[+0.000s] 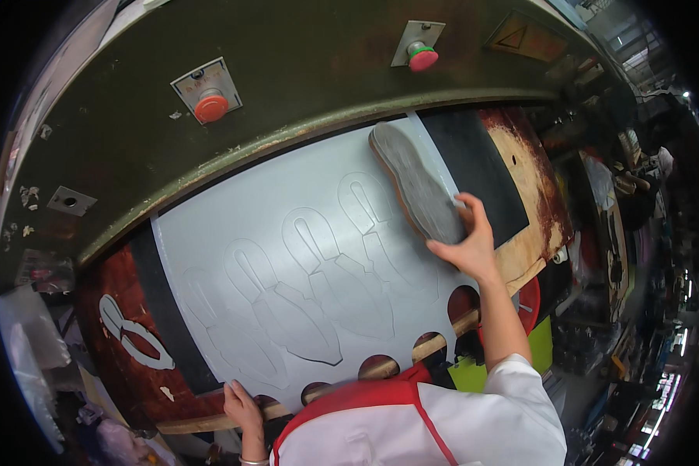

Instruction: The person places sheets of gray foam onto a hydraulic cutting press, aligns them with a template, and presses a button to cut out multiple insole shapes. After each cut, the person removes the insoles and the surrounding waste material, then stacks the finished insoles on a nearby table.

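A large grey sheet (pixel 233 206) lies across the work surface, with several shoe-part outlines cut or pressed into it and scalloped cut-outs along its near edge. My right hand (pixel 467 239) grips the near end of a sole-shaped cutting die (pixel 415 179), grey on top with a brown rim. The die rests at the sheet's right side, just right of the outlines. Down at the near left corner, my left hand (pixel 243 408) has its fingers pressed together on the sheet's edge.
A dark green machine beam (pixel 303 70) runs along the far side, carrying a red push button (pixel 211 106) and a green-ringed red button (pixel 422 57). A pale loop-shaped cut piece (pixel 137 335) lies on the reddish board at left. Black mats (pixel 474 167) show beneath the sheet.
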A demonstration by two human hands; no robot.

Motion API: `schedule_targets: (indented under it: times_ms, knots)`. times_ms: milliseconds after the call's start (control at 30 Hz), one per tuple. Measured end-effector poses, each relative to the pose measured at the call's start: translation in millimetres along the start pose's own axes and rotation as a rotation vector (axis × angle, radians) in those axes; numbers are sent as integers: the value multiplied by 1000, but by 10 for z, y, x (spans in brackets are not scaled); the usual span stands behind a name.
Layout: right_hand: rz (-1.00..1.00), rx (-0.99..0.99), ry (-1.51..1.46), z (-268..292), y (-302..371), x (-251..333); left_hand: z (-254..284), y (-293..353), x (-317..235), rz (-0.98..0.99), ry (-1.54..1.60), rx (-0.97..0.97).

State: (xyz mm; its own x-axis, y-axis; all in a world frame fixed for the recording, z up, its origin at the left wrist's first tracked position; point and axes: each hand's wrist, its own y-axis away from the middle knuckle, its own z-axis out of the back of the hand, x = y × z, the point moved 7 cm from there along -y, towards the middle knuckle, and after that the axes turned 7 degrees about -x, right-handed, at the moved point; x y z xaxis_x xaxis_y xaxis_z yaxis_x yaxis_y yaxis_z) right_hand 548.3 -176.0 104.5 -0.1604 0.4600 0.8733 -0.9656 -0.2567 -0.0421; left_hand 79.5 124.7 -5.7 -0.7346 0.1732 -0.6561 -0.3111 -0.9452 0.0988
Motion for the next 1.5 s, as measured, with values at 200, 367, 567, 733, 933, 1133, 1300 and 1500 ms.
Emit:
schedule_targets:
  times_ms: [200, 367, 567, 733, 933, 1133, 1300, 1500]
  knots:
    - [256, -113, 425, -121, -154, -115, -20, -12, -67, 25, 38, -10]
    - [42, -264, 233, -14, -91, -396, -53, -194, -313, -55, -68, -51]
    - [175, -262, 225, -254, -594, -343, -198, -706, -551, -33, -32, -45]
    - [412, -427, 219, -282, -1347, 565, -410, -1314, -799, -146, 19, -92]
    - [503, -662, 346, -409, -1996, 1118, -574, -1946, -1150, -105, 69, -99]
    - [487, -635, 298, -454, -2001, 967, -532, -2245, -1546, -286, -84, -152]
    - [461, -516, 453, -312, -1707, 618, -459, -2154, -1581, -374, 9, -209]
    - [-4, -480, 245, -286, -1216, -666, -550, -2158, -1271, -151, -25, -176]
